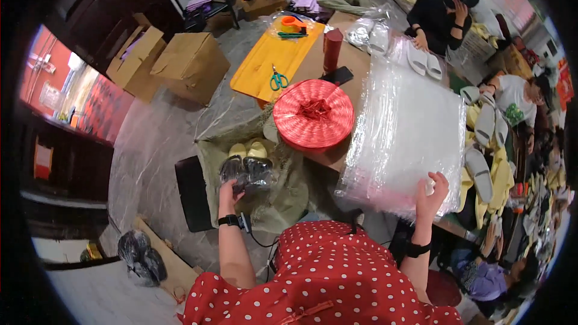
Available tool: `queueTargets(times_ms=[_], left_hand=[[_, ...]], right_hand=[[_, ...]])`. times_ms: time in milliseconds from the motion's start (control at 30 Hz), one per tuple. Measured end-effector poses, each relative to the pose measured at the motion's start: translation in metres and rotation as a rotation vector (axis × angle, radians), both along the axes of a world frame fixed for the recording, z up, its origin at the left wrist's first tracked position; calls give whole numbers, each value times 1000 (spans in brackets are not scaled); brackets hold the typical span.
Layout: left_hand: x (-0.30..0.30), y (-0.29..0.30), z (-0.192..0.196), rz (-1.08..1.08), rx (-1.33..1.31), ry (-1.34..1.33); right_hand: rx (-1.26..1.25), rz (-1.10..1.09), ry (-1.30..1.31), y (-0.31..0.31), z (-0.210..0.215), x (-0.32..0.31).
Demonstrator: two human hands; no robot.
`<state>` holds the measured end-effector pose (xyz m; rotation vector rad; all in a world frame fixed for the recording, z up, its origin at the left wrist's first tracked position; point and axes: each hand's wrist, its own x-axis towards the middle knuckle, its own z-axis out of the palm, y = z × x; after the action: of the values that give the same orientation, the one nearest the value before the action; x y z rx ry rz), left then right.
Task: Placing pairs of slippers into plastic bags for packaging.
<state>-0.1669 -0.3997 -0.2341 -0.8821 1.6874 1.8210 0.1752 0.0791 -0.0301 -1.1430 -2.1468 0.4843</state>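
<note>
My left hand (230,192) reaches into an open woven sack (283,198) and is closed on the near end of a pair of dark slippers (259,171) in clear plastic. A pair of yellow slippers (256,149) lies just beyond them in the sack. Over the near right corner of a stack of clear plastic bags (406,126), my right hand (432,194) has its fingers curled. Something small and white shows between its fingers, too small to name.
A big roll of red plastic twine (313,114) stands left of the bags. Beyond it are scissors (278,78), a dark phone (337,76) and a red cylinder (332,50). Loose slippers (480,171) lie to the right. Co-workers sit along the table. Cardboard boxes (191,66) stand on the floor.
</note>
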Motion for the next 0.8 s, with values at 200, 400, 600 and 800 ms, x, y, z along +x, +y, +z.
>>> queueTargets(times_ms=[200,400,600,800], left_hand=[[-46,18,-1,-43,-779,130],[-39,157,89,-323,-735,1035],[61,278,243,-688,-551,1533],[146,371,275,-1272,-272,1635]], right_hand=[[55,10,52,-9,19,-7],[121,-116,76,-8,17,20],[181,-207,179,7,16,46],[154,-344,193,44,0,116]])
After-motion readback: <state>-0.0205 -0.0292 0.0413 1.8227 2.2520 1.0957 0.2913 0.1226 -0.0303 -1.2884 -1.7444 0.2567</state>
